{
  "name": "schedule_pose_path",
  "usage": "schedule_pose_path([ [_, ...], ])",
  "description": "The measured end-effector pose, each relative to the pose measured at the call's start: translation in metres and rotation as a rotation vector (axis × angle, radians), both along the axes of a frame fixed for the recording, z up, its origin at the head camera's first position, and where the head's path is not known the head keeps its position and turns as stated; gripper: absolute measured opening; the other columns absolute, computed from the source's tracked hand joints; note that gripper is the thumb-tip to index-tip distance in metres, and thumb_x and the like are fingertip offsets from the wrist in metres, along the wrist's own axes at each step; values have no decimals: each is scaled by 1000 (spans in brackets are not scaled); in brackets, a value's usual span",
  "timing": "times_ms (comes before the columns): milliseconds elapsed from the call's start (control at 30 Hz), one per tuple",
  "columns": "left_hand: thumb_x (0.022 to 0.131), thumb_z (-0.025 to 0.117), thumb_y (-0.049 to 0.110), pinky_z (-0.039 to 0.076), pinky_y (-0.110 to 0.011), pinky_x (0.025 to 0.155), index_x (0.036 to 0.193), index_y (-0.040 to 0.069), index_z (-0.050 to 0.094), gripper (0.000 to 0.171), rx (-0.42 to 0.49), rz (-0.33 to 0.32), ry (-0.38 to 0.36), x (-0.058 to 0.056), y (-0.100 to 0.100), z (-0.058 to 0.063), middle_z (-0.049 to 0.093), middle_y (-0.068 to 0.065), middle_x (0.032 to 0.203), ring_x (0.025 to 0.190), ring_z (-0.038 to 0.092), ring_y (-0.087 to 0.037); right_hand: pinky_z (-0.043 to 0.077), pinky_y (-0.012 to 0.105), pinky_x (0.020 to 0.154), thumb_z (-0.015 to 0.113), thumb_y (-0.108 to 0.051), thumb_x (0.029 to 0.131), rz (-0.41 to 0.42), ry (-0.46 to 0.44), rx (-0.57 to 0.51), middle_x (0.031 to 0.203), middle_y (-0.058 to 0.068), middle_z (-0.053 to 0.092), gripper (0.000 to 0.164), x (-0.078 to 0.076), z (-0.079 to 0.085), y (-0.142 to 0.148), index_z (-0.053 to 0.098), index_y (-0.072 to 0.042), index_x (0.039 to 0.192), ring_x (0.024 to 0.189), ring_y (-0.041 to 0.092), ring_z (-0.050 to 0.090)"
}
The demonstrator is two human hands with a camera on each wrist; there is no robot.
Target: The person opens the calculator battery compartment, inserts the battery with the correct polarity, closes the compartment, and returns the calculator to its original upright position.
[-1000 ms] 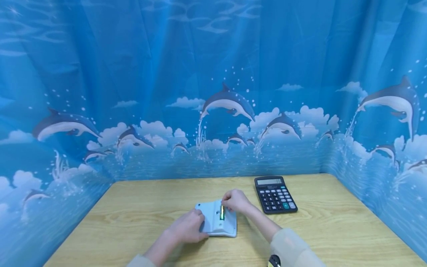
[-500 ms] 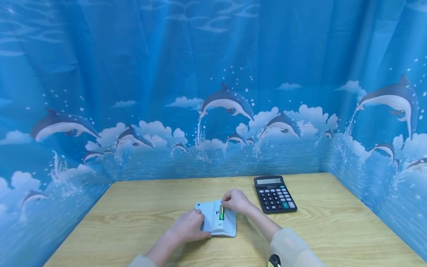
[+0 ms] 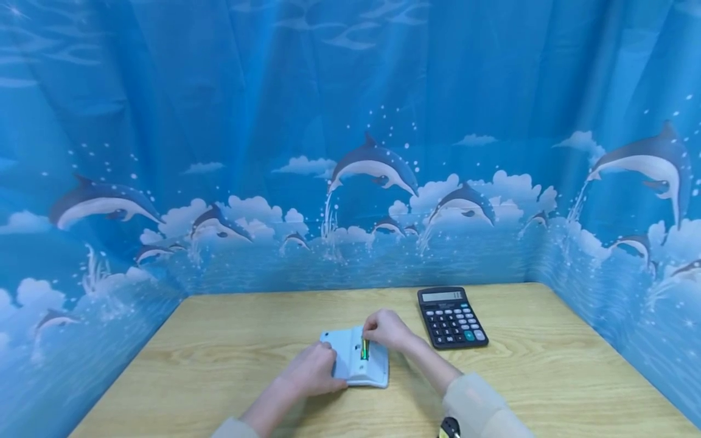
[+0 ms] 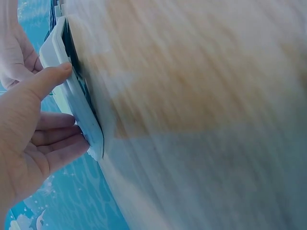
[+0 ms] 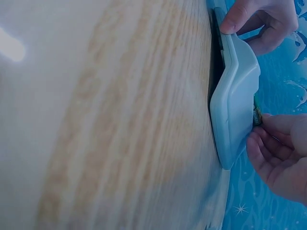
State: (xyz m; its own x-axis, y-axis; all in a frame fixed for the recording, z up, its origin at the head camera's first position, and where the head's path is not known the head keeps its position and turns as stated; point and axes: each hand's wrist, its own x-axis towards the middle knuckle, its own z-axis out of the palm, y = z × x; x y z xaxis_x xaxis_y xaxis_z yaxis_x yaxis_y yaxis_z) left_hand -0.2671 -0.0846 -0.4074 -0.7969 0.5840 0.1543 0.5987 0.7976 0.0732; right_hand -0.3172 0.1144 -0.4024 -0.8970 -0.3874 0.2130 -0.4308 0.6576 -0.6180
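A pale blue calculator-shaped device lies back side up on the wooden table, its battery slot uncovered. My left hand grips its left side, the thumb along the near edge and the fingers over the back. In the slot sits a green and gold battery, tilted up at its far end. The right hand pinches that end between thumb and fingers. From the right wrist view, the battery pokes out of the device's back right at the fingertips. The device's front faces down, hidden.
To the right of the right hand lies a black desk calculator, face up with its display at the far end. A blue dolphin-print curtain hangs behind the table and along both sides.
Almost nothing moves. The far end of the battery looks slightly higher under the right fingers, and the left thumb has slid a little right along the device's near edge.
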Motion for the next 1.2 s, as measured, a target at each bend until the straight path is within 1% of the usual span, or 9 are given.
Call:
schedule_pose_path([
  [133,67,77,41,33,-23,46,68,8,58,39,-17,8,3,1,0,0,43,3,63,53,37,-9,40,20,50,69,-4,78,-2,-15,2,62,-5,59,6,1,0,0,68,-6,72,56,6,47],
  [333,69,77,40,33,-22,46,68,8,58,38,-10,10,-21,0,1,-1,42,3,62,53,36,-8,42,20,50,68,-4,79,-4,-57,-12,62,-4,59,6,1,-1,2,68,-7,73,54,6,49],
  [533,69,77,39,33,-22,45,69,7,59,37,-10,20,-37,0,2,0,43,2,63,53,37,-8,42,21,51,68,-5,80,4,-70,-8,62,-3,59,7,-1,-2,4,69,-7,74,55,6,49],
  [667,69,77,40,33,-22,45,68,7,58,37,-14,22,-31,0,2,0,43,2,63,53,37,-8,42,21,51,68,-5,81,20,-66,7,63,-3,60,7,-3,-1,4,69,-7,74,56,6,50],
  [800,68,77,40,33,-22,46,67,7,58,38,-13,13,-13,0,2,1,43,2,63,53,37,-9,42,22,52,68,-5,81,43,-39,38,65,-4,61,7,-3,0,5,69,-8,75,58,7,50],
  [900,68,77,39,34,-23,46,67,8,57,38,-9,10,-17,1,2,1,43,2,63,53,37,-9,42,22,54,68,-5,81,57,-18,54,67,-5,62,7,-3,0,5,69,-8,75,61,7,50],
  [1067,69,77,39,34,-22,46,67,7,57,38,-7,8,-25,2,1,1,43,2,63,53,37,-9,42,23,55,67,-5,81,69,-14,61,68,-5,62,8,-2,1,6,69,-8,75,62,8,50],
  [1200,68,77,39,34,-22,46,67,7,57,38,-6,3,-16,2,2,0,43,2,63,53,37,-9,44,23,58,67,-5,82,81,6,72,70,-5,63,8,-1,0,8,69,-9,75,64,7,52],
])
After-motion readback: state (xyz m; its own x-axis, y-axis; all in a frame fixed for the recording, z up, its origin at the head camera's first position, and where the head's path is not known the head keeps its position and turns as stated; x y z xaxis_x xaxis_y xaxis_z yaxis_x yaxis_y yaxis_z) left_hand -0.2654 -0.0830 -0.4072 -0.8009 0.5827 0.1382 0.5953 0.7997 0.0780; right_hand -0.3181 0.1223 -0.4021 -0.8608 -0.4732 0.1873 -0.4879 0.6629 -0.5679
